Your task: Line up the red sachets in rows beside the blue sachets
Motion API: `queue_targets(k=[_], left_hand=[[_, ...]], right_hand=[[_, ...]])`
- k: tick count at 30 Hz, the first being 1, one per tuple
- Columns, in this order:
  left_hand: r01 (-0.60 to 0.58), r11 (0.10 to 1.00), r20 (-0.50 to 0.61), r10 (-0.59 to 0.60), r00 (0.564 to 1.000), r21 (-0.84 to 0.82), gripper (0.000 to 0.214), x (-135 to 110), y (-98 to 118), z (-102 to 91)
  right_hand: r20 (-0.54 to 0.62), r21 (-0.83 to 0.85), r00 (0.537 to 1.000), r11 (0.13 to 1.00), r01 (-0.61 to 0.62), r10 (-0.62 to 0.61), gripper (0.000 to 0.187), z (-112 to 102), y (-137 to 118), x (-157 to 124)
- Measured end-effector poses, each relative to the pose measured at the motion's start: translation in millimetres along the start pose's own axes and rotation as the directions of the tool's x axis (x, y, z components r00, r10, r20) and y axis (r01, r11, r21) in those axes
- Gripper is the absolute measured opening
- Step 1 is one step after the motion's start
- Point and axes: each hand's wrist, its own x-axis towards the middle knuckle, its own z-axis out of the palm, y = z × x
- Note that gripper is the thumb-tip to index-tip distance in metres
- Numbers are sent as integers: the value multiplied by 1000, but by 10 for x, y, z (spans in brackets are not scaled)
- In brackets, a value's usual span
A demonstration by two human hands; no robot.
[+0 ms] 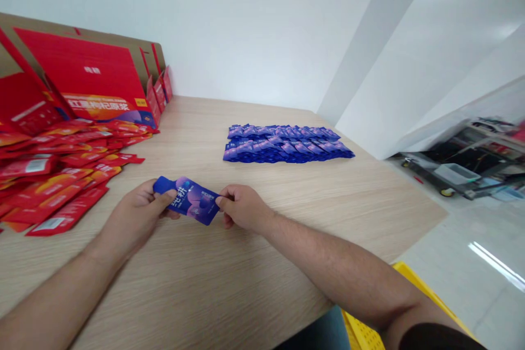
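Between both my hands is a blue-purple sachet (197,201) with pink round shapes and white lettering, held a little above the table. My left hand (141,205) grips its left end, thumb on top and fingers beneath. On its right end, my right hand (241,208) pinches the corner between thumb and fingers. Beyond my right hand, more blue-purple sachets (287,145) lie overlapping in two rows. To the left of my left hand spreads a loose pile of red sachets (61,191).
Red printed cartons (90,74) stand open at the back left against the white wall (246,27). A yellow plastic crate (365,333) sits below the right edge of the wooden table (328,213). Farther right, a dark wheeled cart (447,169) stands on the floor.
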Motion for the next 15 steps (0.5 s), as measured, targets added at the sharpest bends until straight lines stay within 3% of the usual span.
queue_targets(k=[5,8,10,12,15], left_hand=[[10,998,81,-14,997,55,56,-3,-67,-12],[-2,992,112,-13,994,126,62,-18,-56,4],[-10,986,128,-12,992,169,68,-27,-37,16],[-13,977,140,-17,990,211,71,-28,-30,23],[-15,968,148,-23,989,252,72,-15,-51,17]], right_hand=[[-5,41,999,998,52,-52,13,-184,-7,-99],[-93,37,993,996,82,-79,10,-505,-4,-189],[-212,44,972,992,116,-105,7,-835,-4,-239],[-379,69,917,984,163,-125,4,-1251,-18,-270],[-668,113,742,978,173,-54,10,-1972,-66,-274]])
